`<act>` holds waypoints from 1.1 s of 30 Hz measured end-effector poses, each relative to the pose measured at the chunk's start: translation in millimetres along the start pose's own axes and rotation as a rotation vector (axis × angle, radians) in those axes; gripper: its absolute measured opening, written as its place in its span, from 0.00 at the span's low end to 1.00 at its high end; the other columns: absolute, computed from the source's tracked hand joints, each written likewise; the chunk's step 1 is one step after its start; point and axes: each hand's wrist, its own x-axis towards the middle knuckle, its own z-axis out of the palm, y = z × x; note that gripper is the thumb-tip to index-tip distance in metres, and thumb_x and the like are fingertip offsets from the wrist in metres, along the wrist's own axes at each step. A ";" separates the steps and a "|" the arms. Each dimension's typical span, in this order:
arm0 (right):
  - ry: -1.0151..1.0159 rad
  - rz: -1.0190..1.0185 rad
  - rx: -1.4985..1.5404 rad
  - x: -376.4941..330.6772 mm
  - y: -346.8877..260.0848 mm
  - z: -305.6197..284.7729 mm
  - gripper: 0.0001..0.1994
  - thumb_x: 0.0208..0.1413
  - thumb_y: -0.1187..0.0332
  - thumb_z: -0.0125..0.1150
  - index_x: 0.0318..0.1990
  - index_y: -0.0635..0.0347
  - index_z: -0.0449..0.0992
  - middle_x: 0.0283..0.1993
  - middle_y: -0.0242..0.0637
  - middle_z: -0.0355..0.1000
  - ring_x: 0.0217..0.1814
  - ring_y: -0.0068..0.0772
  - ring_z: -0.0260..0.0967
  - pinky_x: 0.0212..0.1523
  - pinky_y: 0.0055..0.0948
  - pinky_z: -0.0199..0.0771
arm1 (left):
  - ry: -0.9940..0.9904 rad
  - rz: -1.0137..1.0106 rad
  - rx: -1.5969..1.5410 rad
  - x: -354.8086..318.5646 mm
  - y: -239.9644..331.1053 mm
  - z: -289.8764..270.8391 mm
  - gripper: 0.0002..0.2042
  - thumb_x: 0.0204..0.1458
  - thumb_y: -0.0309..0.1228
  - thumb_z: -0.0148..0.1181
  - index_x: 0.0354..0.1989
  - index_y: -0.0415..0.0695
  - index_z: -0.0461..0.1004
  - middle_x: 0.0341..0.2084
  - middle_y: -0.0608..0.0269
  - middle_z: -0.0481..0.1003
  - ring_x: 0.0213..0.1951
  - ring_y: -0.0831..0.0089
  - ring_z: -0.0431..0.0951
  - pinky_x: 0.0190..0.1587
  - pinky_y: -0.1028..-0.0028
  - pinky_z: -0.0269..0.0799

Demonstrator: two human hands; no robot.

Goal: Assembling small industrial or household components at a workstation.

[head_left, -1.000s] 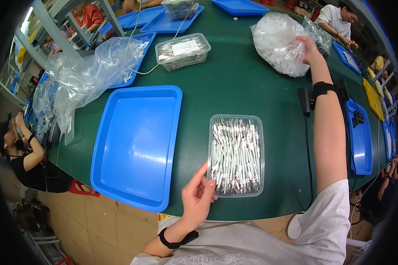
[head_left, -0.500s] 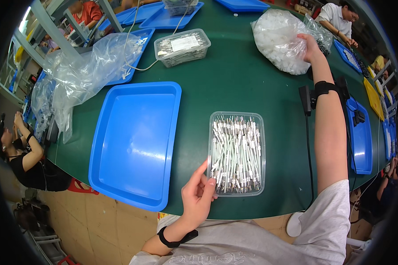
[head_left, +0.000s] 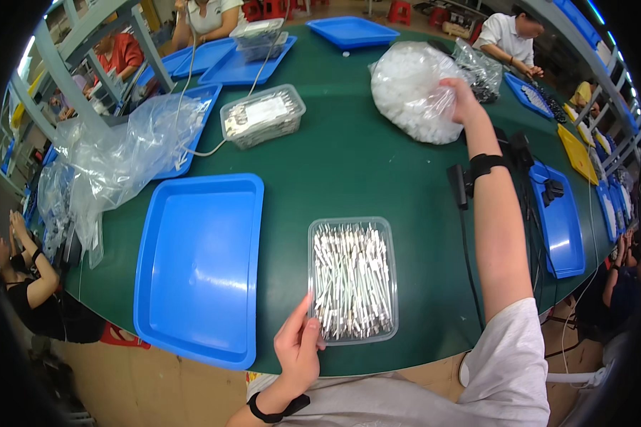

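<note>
A clear plastic container (head_left: 354, 281) packed with short white and pale-green stick-like parts with metal ends lies near the table's front edge. My left hand (head_left: 298, 349) grips its lower left corner, thumb at the rim and fingers along the side. Farther off to the right, my right hand (head_left: 463, 102) is closed on the right side of a clear plastic bag (head_left: 406, 89) full of small white pieces. Some of its fingers are hidden against the bag. Left of the container stands a blue tray (head_left: 199, 270) with nothing in it.
A second filled container (head_left: 263, 117) stands farther back, beside crumpled plastic bags (head_left: 114, 153) on another tray. Black cables (head_left: 470, 256) and a blue tray (head_left: 559, 228) lie right of my right arm. Co-workers sit around the green table (head_left: 320, 181), one in a white shirt (head_left: 504, 35).
My view has tilted up and slid right, so the table things appear lower and farther left. Both hands keep their holds on container and bag.
</note>
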 end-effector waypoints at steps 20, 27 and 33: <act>-0.026 -0.482 -0.629 -88.3 76.4 55.5 0.17 0.45 0.65 0.61 0.39 0.69 0.74 0.37 0.39 0.73 0.41 0.29 0.69 0.45 0.24 0.65 | -0.114 0.021 -0.026 0.0 -5.3 -3.7 0.16 0.53 0.22 0.51 0.51 0.35 0.69 0.16 0.67 0.66 0.16 0.84 0.65 0.17 0.82 0.65; -0.102 -0.465 -0.575 -119.5 84.1 80.0 0.16 0.49 0.65 0.59 0.42 0.69 0.74 0.42 0.39 0.73 0.47 0.27 0.67 0.50 0.24 0.62 | -0.113 0.043 -0.005 0.5 -3.7 -3.6 0.16 0.53 0.22 0.52 0.52 0.36 0.69 0.16 0.68 0.65 0.16 0.85 0.64 0.17 0.82 0.65; -0.224 -0.391 -0.486 -131.2 98.0 105.8 0.18 0.51 0.64 0.58 0.45 0.68 0.73 0.47 0.39 0.72 0.52 0.26 0.65 0.54 0.24 0.58 | -0.118 0.074 -0.017 1.4 -1.8 -1.3 0.16 0.54 0.23 0.47 0.52 0.33 0.68 0.15 0.70 0.66 0.15 0.87 0.65 0.15 0.85 0.61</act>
